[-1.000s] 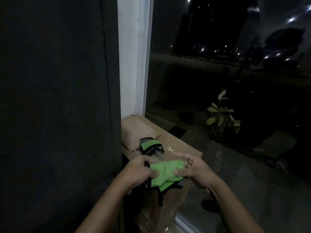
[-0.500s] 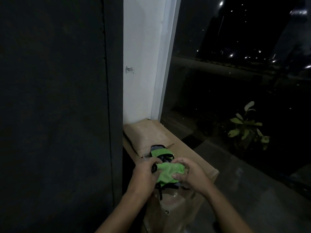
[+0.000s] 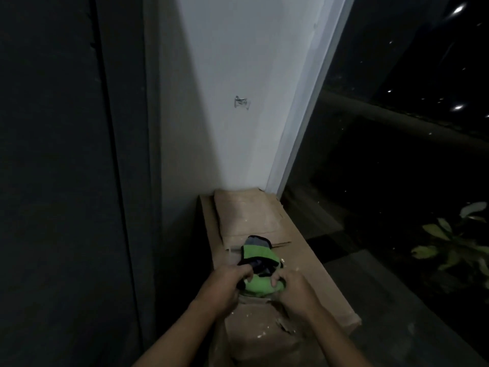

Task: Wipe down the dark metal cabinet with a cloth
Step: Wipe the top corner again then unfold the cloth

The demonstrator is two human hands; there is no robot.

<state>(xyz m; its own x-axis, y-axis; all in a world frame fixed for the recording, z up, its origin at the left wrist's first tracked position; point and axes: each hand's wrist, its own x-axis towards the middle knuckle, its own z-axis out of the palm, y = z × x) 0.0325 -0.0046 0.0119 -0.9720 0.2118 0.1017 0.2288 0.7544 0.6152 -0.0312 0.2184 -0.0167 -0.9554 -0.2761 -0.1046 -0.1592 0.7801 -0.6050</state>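
Note:
The dark metal cabinet (image 3: 60, 181) fills the left side of the head view, its tall flat side close to me. A bright green cloth with dark trim (image 3: 260, 283) is bunched up low in the middle, over a cardboard box (image 3: 304, 260). My left hand (image 3: 225, 287) grips its left edge with curled fingers. From the right, my right hand (image 3: 293, 292) grips the same cloth. A second piece of green and grey fabric (image 3: 258, 250) lies on the box just beyond my hands.
A white wall (image 3: 238, 88) stands behind the box, with a white window frame (image 3: 312, 115) to its right. Dark window glass (image 3: 397, 154) covers the right side, and a leafy plant (image 3: 455, 242) shows through it. The gap between cabinet and box is narrow.
Both hands have bunched the green cloth tighter and lowered it toward the box. The camera has tilted and shifted, so the wall now sits in the middle.

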